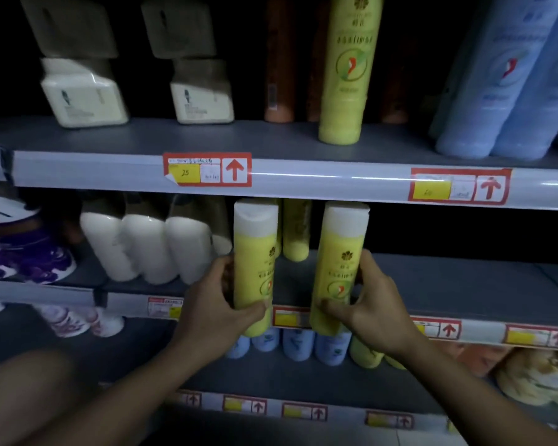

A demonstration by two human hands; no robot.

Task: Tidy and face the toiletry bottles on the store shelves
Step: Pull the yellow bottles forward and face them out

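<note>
Yellow bottles: we grip one in our left hand, another in our right hand, fingers wrapped low. Top-heavy tipping risks striking the shelf edge above our fingertips.

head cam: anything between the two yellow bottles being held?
No bottle up front. In the head view, the gap between the left-hand bottle and right-hand bottle shows bare shelf, with another yellow bottle farther back.

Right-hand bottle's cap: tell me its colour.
White cap on the yellow bottle; head view shows it.
</note>
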